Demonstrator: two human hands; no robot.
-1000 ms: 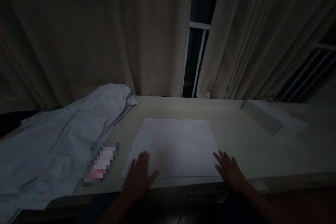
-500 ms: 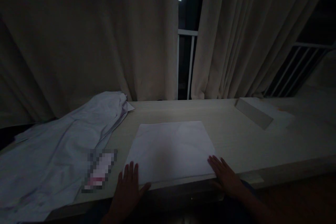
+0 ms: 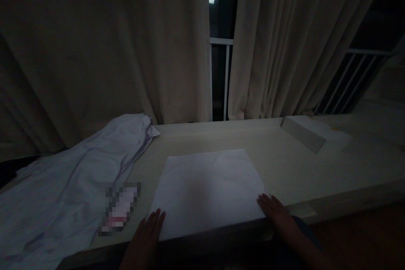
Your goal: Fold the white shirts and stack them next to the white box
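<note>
A white sheet (image 3: 205,190), likely paper, lies flat on the pale desk (image 3: 294,173) with its near edge at the desk's front edge. My left hand (image 3: 147,232) rests on the sheet's near left corner, fingers stretched out flat and thumb not in sight. At the near right corner, my right hand (image 3: 276,213) lies with straight fingers touching the sheet's edge. Neither hand is closed around anything. The room is dim, so fine detail on the sheet does not show.
Crumpled white cloth (image 3: 79,190) covers the desk's left side. A blurred-out pinkish object (image 3: 122,209) lies between it and the sheet. A low grey divider (image 3: 302,135) with white material (image 3: 329,133) behind it stands at the back right. Curtains (image 3: 177,50) hang behind the desk.
The sheet has slid slightly toward me, its near edge now at the desk's front. Both hands have moved a little nearer to me, and the right one slightly outward. The view has shifted slightly.
</note>
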